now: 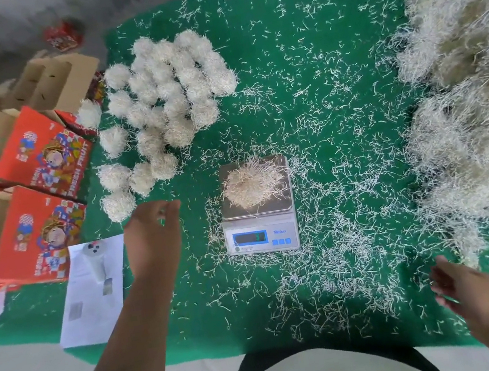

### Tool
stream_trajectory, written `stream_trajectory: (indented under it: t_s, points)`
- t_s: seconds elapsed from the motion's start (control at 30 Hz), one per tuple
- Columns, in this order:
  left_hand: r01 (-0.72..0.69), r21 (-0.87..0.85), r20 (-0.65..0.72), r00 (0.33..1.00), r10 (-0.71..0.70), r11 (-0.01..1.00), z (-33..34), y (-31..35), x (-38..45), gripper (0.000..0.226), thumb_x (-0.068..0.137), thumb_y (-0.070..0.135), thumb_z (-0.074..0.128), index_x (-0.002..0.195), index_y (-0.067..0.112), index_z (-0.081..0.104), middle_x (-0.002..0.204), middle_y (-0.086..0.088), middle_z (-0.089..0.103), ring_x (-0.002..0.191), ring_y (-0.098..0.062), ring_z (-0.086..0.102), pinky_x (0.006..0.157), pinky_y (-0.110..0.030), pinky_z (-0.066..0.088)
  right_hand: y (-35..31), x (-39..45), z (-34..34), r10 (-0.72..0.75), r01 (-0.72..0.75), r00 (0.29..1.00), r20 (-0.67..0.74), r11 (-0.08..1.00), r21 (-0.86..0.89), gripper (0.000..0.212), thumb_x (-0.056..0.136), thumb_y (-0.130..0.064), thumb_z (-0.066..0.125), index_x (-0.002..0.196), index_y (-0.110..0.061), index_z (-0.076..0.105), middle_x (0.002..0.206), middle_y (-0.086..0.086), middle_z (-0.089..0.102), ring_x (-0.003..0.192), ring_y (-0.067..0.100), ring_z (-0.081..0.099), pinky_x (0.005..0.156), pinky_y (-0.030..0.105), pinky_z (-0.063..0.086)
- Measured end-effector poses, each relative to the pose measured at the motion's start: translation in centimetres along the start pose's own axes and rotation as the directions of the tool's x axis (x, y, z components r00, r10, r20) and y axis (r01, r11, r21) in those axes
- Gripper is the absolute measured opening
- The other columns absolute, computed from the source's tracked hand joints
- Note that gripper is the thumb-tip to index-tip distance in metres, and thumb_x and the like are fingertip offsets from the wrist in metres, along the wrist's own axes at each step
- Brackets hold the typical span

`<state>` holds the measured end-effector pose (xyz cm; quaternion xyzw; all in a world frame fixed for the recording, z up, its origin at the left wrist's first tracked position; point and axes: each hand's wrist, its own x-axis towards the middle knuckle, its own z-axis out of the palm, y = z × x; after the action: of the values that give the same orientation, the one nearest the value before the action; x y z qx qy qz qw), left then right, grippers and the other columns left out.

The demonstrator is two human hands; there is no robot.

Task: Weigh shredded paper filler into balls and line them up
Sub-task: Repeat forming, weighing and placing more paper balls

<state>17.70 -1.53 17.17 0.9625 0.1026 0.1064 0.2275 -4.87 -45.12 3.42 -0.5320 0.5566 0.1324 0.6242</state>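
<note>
At the left edge of the frame stand the red boxes (38, 161), with a white sheet (92, 291) at lower left; neither belongs to this step, so leave them undisturbed. The finished balls (163, 95) lie in rough rows at upper left of centre, the nearest of them just above the left hand (151, 233). That hand hovers beside the lowest ball, fingers loosely curled and parted, holding nothing and touching no ball as far as can be seen. At centre frame the scale (261, 234) carries a loose portion (249, 186) on its pan; the display is lit, but the digits are too blurred to read. To do the step well, wait for the reading to settle, adjust the portion by small pinches only, then lift all of it at once, compress it between both palms into a firm ball, and set it at the end of the nearest row, touching its neighbour. The green mat (315, 76) is strewn with loose shreds, which should not be swept onto the pan. At lower right the right hand (460, 285) is extended toward the pile (475, 101) of filler filling the right side of the frame; its fingers are spread and relaxed, gripping nothing.
</note>
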Motion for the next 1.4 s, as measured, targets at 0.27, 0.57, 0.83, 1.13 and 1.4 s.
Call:
stream_trajectory:
  t_s: [0.27, 0.57, 0.83, 1.13, 1.4]
  points:
    - [-0.014, -0.093, 0.083, 0.996, 0.022, 0.996, 3.1, -2.6, 1.7, 0.03, 0.1, 0.046, 0.058, 0.104, 0.023, 0.076, 0.1, 0.011, 0.07, 0.088, -0.01, 0.062, 0.074, -0.027, 0.043, 1.2, -2.0, 0.9, -0.003, -0.001, 0.994, -0.112, 0.999, -0.038, 0.031, 0.104, -0.027, 0.065, 0.104, 0.004, 0.067, 0.073, 0.012, 0.07, 0.068, 0.026, 0.059, 0.065, 0.036, 0.05]
    - [-0.085, -0.282, 0.189, 0.971, 0.143, 0.956, 8.8, -0.5, 7.4, 0.063, 0.094, 0.074, 0.051, 0.14, 0.032, 0.05, 0.141, 0.006, 0.051, 0.128, -0.013, 0.051, 0.106, -0.044, 0.048, 4.0, -5.2, 2.0, 0.115, -0.107, 0.964, -0.24, 0.993, 0.046, 0.019, 0.102, -0.021, 0.068, 0.103, -0.002, 0.074, 0.092, 0.014, 0.076, 0.076, 0.027, 0.066, 0.07, 0.035, 0.052]
    - [-0.512, -0.173, 0.59, 0.63, 0.505, 0.841, 17.1, 4.3, 9.4, 0.093, 0.076, 0.1, 0.037, 0.156, 0.063, 0.005, 0.171, 0.017, 0.002, 0.158, -0.024, 0.009, 0.118, -0.061, 0.009, 7.0, -8.8, 2.7, 0.176, -0.169, 0.944, -0.279, 0.984, 0.047, 0.022, 0.1, -0.016, 0.07, 0.1, 0.006, 0.072, 0.092, 0.023, 0.076, 0.077, 0.033, 0.065, 0.071, 0.039, 0.051]
    - [-0.741, -0.11, 0.585, 0.491, 0.646, 0.662, 22.6, 2.6, 4.7, 0.069, 0.096, 0.073, 0.045, 0.157, 0.04, 0.037, 0.168, 0.005, 0.025, 0.158, -0.025, 0.018, 0.127, -0.054, 0.015, 9.1, -11.7, 4.5, 0.172, -0.163, 0.925, -0.339, 0.985, 0.056, 0.016, 0.099, -0.006, 0.07, 0.092, 0.007, 0.076, 0.083, 0.022, 0.078, 0.088, 0.045, 0.074, 0.092, 0.057, 0.056]
    - [-0.727, -0.159, 0.564, 0.489, 0.666, 0.668, 19.8, 4.0, 0.3, 0.017, 0.101, 0.027, 0.057, 0.102, 0.013, 0.066, 0.093, -0.009, 0.07, 0.083, -0.032, 0.066, 0.068, -0.039, 0.049, 7.5, -12.4, 6.1, 0.142, -0.165, 0.945, -0.294, 0.985, -0.054, 0.018, 0.1, -0.012, 0.069, 0.097, 0.005, 0.076, 0.084, 0.015, 0.08, 0.089, 0.042, 0.074, 0.087, 0.054, 0.057]
